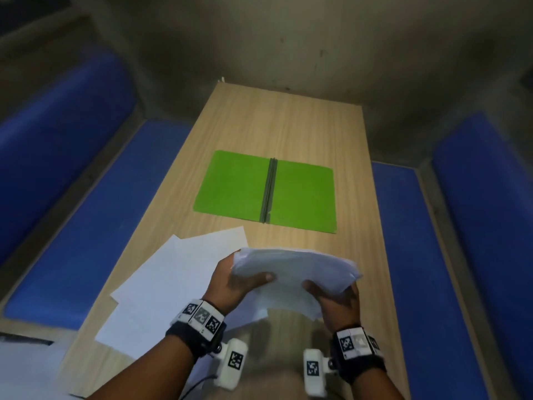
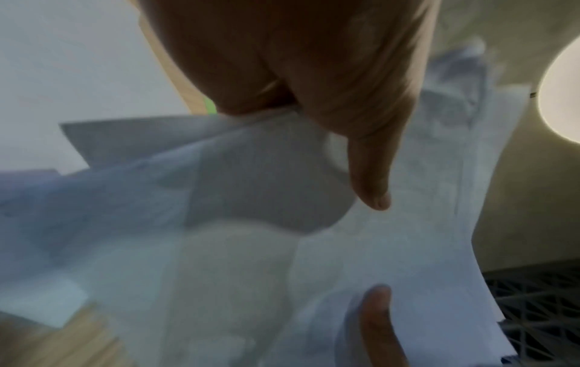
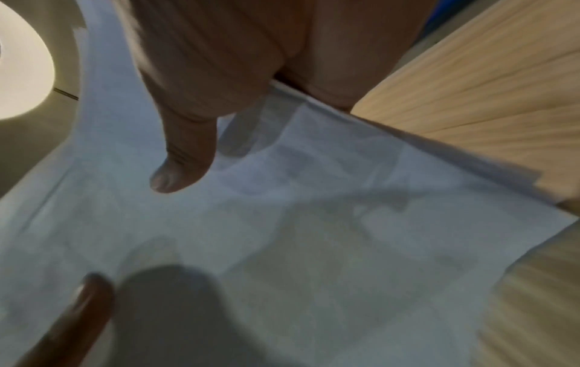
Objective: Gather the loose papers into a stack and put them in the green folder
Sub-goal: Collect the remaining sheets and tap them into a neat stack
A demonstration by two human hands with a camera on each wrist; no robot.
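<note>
A bundle of white papers (image 1: 294,272) is lifted above the near part of the wooden table (image 1: 288,131), bowed between both hands. My left hand (image 1: 240,281) grips its left edge, thumb on top. My right hand (image 1: 336,295) grips the right edge, thumb on top too. The left wrist view shows my thumb (image 2: 370,173) pressing the sheets (image 2: 251,248); the right wrist view shows the other thumb (image 3: 185,159) on the sheets (image 3: 313,236). The green folder (image 1: 239,186) lies open and flat at mid-table, beyond the hands. More loose sheets (image 1: 173,278) lie spread on the table at the left.
Blue cushioned benches (image 1: 95,215) (image 1: 409,255) run along both long sides of the table. A grey wall stands behind its far end. Bare wood lies between the folder and the held papers. A white sheet lies at the lower left corner (image 1: 26,370).
</note>
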